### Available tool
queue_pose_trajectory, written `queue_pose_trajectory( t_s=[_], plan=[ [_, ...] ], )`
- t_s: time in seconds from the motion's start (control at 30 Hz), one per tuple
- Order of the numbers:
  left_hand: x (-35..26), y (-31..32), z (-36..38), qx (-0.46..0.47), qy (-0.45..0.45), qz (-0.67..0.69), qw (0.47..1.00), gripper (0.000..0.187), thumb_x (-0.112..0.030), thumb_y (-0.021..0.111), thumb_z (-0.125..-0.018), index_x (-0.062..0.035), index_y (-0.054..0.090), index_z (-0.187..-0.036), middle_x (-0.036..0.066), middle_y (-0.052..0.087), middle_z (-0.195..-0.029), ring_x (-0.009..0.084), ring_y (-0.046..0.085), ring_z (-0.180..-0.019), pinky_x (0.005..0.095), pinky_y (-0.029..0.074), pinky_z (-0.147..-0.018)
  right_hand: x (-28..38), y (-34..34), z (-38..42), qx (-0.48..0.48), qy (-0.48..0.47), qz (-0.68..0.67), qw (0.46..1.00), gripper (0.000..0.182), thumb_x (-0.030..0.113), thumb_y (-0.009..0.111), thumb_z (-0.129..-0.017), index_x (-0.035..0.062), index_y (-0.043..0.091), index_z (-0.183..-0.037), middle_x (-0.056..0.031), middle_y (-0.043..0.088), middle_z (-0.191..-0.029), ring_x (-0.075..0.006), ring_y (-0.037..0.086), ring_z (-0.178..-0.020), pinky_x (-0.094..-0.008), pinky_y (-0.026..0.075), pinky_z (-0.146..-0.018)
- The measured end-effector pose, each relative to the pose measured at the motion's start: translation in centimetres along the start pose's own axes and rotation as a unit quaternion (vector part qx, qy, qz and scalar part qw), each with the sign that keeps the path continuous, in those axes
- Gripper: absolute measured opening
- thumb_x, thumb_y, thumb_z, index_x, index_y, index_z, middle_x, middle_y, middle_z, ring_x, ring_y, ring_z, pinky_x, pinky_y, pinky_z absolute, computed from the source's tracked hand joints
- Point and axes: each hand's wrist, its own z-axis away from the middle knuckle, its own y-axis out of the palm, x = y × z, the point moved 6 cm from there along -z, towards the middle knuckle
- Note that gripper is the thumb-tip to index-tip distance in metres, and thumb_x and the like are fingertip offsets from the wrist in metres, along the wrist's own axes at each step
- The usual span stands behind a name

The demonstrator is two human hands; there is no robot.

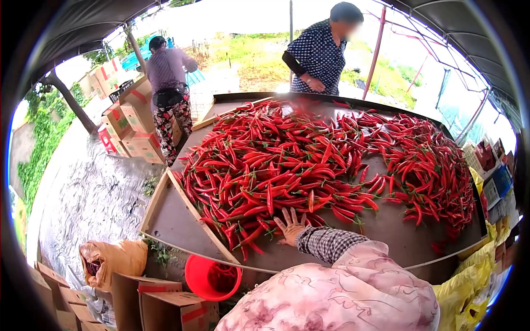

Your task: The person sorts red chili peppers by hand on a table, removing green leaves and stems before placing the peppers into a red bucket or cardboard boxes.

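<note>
My right hand (290, 226) lies palm down with its fingers spread, at the near edge of a large heap of red chili peppers (270, 165). Its fingertips touch or rest just beside the nearest peppers, and nothing is gripped. A checked cuff and a pink patterned sleeve cover the arm. Most peppers still have green stems. A second heap of chili peppers (425, 165) lies to the right on the same brown table (386, 237). My left hand is out of view.
Wooden strips (204, 218) edge the table's left side. Below stands a red bucket (193, 276) with peppers inside, near open cardboard boxes (165, 309) and an orange sack (113, 262). One person (320, 52) stands across the table; another (168, 83) is beside stacked cartons (138, 110). Yellow bags (469, 287) lie right.
</note>
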Motion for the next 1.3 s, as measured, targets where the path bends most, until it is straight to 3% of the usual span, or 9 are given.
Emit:
queue_pose_trajectory(
  t_s=[0.2,0.47,0.63,0.77,0.83,0.87,1.1,1.13,1.3],
  plan=[
    [-3.5,-4.1,2.4,-0.185,0.049,-0.001,0.982,0.061,-0.043,0.060,-0.078,-0.0074,0.048,-0.126,0.020,0.044,-0.129,0.0364,0.039,-0.122,0.0439,0.030,-0.102,0.0,0.1,0.1,-0.014,-0.006,0.000,1.000,0.092,0.060,0.054,-0.077,0.0218,0.005,-0.144,-0.0178,-0.015,-0.148,-0.0430,-0.011,-0.135,-0.0696,0.006,-0.099],
    [-18.8,-10.1,11.4,-0.398,0.312,-0.014,0.863,0.061,-0.042,0.059,-0.079,-0.0080,0.046,-0.127,0.020,0.042,-0.132,0.0373,0.037,-0.123,0.0453,0.028,-0.103,-0.2,0.9,-0.4,-0.064,-0.028,-0.015,0.997,0.098,0.057,0.063,-0.071,0.0237,0.006,-0.144,-0.0182,-0.014,-0.148,-0.0441,-0.010,-0.135,-0.0742,0.008,-0.094],
    [-28.0,-9.6,13.6,-0.348,0.462,-0.058,0.814,0.061,-0.041,0.059,-0.079,-0.0084,0.044,-0.129,0.020,0.040,-0.133,0.0378,0.035,-0.124,0.0461,0.027,-0.104,-0.6,-1.0,1.1,-0.020,-0.025,-0.061,0.998,0.097,0.047,0.068,-0.070,0.0231,0.010,-0.144,-0.0151,-0.008,-0.149,-0.0401,-0.006,-0.136,-0.0678,0.011,-0.100],
    [-32.7,-7.8,12.1,-0.284,0.515,-0.113,0.801,0.062,-0.041,0.059,-0.079,-0.0087,0.043,-0.129,0.020,0.039,-0.134,0.0381,0.034,-0.125,0.0466,0.026,-0.104,-1.2,-0.6,3.2,-0.145,-0.039,-0.127,0.981,0.092,0.036,0.072,-0.070,0.0234,0.015,-0.143,-0.0096,-0.001,-0.150,-0.0361,-0.003,-0.137,-0.0640,0.012,-0.102],
    [-34.4,-5.5,10.6,-0.177,0.507,-0.219,0.815,0.064,-0.037,0.056,-0.081,-0.0129,0.032,-0.135,0.020,0.022,-0.143,0.0412,0.020,-0.131,0.0533,0.017,-0.106,-1.1,-0.8,5.8,-0.114,0.005,-0.088,0.990,0.093,0.036,0.072,-0.071,0.0243,0.015,-0.143,-0.0089,-0.004,-0.150,-0.0389,-0.004,-0.137,-0.0645,0.012,-0.102],
    [-35.1,-5.0,10.3,-0.114,0.417,-0.255,0.865,0.062,-0.040,0.056,-0.080,-0.0126,0.037,-0.133,0.021,0.021,-0.144,0.0393,0.019,-0.132,0.0520,0.014,-0.107,-1.2,-0.6,6.9,-0.112,0.016,-0.071,0.991,0.093,0.033,0.072,-0.071,0.0252,0.015,-0.143,-0.0082,-0.007,-0.151,-0.0418,-0.004,-0.136,-0.0653,0.012,-0.101],
    [-35.9,-4.2,9.6,-0.045,0.302,-0.376,0.875,0.059,-0.045,0.053,-0.076,-0.0141,0.049,-0.126,0.020,0.009,-0.148,0.0367,0.021,-0.132,0.0497,0.017,-0.104,-3.1,3.9,8.1,-0.021,0.041,-0.146,0.988,0.086,0.029,0.074,-0.070,0.0263,0.024,-0.140,-0.0052,-0.001,-0.150,-0.0446,0.017,-0.132,-0.0643,0.024,-0.099],
    [-35.5,-4.0,8.8,-0.065,0.316,-0.378,0.868,0.056,-0.044,0.054,-0.075,-0.0122,0.054,-0.121,0.021,0.007,-0.148,0.0364,0.027,-0.130,0.0487,0.020,-0.102,-3.3,3.7,8.3,-0.071,0.047,-0.128,0.988,0.079,0.027,0.074,-0.070,0.0257,0.031,-0.136,-0.0069,0.015,-0.145,-0.0417,0.031,-0.124,-0.0578,0.032,-0.097],
    [-33.5,-3.0,5.4,-0.091,0.354,-0.406,0.838,0.054,-0.044,0.051,-0.074,-0.0096,0.058,-0.114,0.022,0.002,-0.148,0.0356,0.043,-0.119,0.0476,0.024,-0.099,-4.6,3.3,7.3,-0.126,0.008,-0.136,0.983,0.064,0.022,0.074,-0.068,0.0227,0.045,-0.125,-0.0089,0.040,-0.120,-0.0353,0.045,-0.104,-0.0453,0.040,-0.090]
  ],
)
